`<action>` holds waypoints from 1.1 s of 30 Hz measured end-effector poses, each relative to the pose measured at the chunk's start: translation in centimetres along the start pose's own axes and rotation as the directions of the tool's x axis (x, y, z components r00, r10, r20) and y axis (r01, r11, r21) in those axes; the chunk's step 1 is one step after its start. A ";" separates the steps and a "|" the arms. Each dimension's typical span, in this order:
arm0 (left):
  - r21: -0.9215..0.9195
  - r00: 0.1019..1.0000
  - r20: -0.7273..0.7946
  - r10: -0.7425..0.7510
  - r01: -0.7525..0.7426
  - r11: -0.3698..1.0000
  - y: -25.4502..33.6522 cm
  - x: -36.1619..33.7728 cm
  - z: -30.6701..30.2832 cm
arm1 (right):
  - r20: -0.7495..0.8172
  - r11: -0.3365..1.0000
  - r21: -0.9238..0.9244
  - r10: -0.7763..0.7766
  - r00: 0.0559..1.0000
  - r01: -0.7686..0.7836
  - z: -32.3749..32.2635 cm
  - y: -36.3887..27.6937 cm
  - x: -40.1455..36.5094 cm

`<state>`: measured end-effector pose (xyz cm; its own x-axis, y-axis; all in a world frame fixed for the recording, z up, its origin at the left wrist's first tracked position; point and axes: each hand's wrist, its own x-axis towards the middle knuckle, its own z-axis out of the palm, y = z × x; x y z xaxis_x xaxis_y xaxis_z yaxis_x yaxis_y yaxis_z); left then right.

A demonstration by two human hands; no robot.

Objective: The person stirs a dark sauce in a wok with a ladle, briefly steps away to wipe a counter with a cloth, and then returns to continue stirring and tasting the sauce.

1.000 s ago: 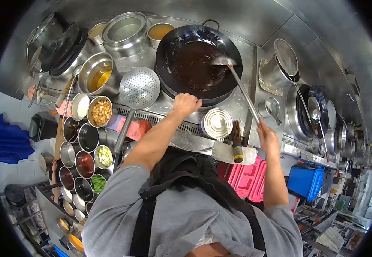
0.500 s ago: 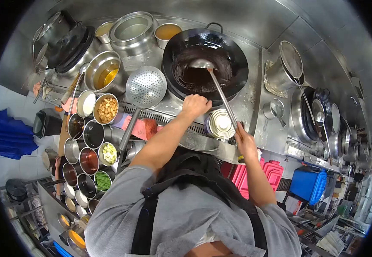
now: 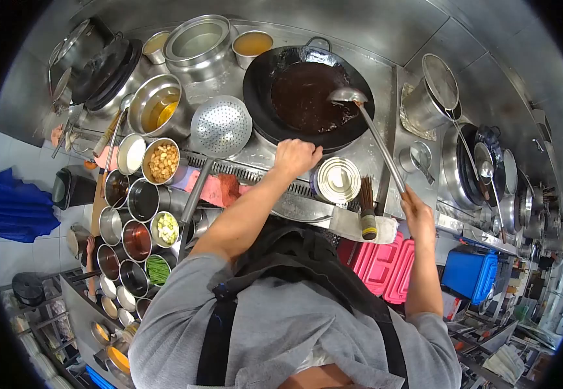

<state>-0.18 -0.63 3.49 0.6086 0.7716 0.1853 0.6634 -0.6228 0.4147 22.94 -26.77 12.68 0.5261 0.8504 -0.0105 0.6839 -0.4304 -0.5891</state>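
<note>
A black wok (image 3: 259,97) holds dark brown sauce and stands on the steel stove. My left hand (image 3: 296,157) is closed at the wok's near rim; what its fingers grip is hidden beneath it. My right hand (image 3: 418,211) is wrapped round the handle of a long steel ladle (image 3: 382,146). The ladle's bowl is at the right side of the wok, over the sauce. A round tin (image 3: 338,180) sits below the wok, and a bamboo brush (image 3: 367,211) lies to the right of the tin.
To the left is a perforated strainer (image 3: 222,128), beside a pot of yellow oil (image 3: 158,110). Several bowls of ingredients, among them green beans (image 3: 157,271), stand at the lower left. Pink containers (image 3: 379,262) and a blue bin (image 3: 469,275) are at the lower right.
The ladle has moved right from the middle of the wok, and my right hand has shifted right with it. The sauce has spread wider, and the wok is tilted differently. The brush is uncovered.
</note>
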 end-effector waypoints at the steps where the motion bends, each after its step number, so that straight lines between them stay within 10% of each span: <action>1: -0.015 1.000 -0.005 -0.023 0.023 1.000 0.2 -0.1 -0.2 | 0.047 1.000 -0.024 -0.004 0.999 0.005 -1.0 -0.1 -1.1; 12: 0.000 1.000 0.025 -0.001 0.001 1.000 -1.0 1.4 2.9 | 0.096 0.970 0.026 -0.242 0.965 0.241 9.6 -0.7 0.2; 18: 0.028 0.999 0.040 -0.028 0.027 0.999 0.0 0.1 1.4 | 0.018 0.994 -0.004 -0.114 0.993 0.114 12.4 -3.2 5.7; 33: 0.021 0.999 0.034 -0.021 0.021 1.000 0.4 0.4 1.3 | 0.132 0.999 0.026 -0.028 0.991 0.025 -0.6 -0.4 -4.2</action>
<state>0.87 -0.79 2.59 0.6087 0.7799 0.1460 0.6849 -0.6094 0.3995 20.74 -30.32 13.43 0.4355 0.8946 -0.1002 0.6835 -0.4010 -0.6100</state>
